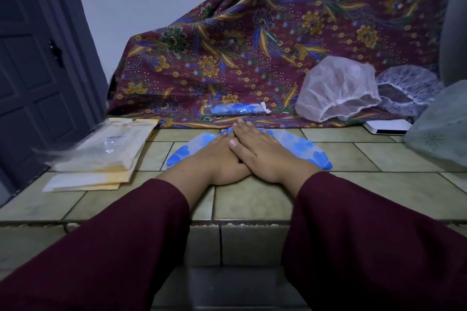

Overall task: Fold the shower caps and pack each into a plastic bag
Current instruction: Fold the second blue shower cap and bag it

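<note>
Shower cap (307, 150), blue with a flower print, lies flattened on the tiled desk (252, 199) at the centre of the head view, spread from about 9 o'clock to 3 o'clock beneath both hands. Left hand (217, 159) rests palm down on the cap, fingers (219, 140) straight and released. Right hand (262, 151) lies flat beside it and partly over it, its thumb crossing the left hand's knuckles, fingers extended and released, pressing the cap and gripping nothing. Both forearms wear dark maroon sleeves (353, 235) reaching in from 6 o'clock.

At 12 o'clock from the hands, just beyond the fingertips, a packed plastic bag (236, 109) holding a rolled blue cap lies on a maroon batik cloth (252, 45) that drapes up the back of the scene. At 2 o'clock a pink translucent cap (336, 88) sits puffed on the cloth, opening facing forward. Touching its right side, a white patterned cap (406, 88) lies with its opening forward. At 3 o'clock a pale green cap or bag (439, 129) enters from the frame edge; which it is cannot be told. Near it, a flat white object (386, 126) sits at the cloth's edge.

At 9 o'clock a stack of yellowish packets of empty bags (101, 156) rests on the desk, well apart from the hands. A dark door (32, 70) stands at 10 o'clock.
</note>
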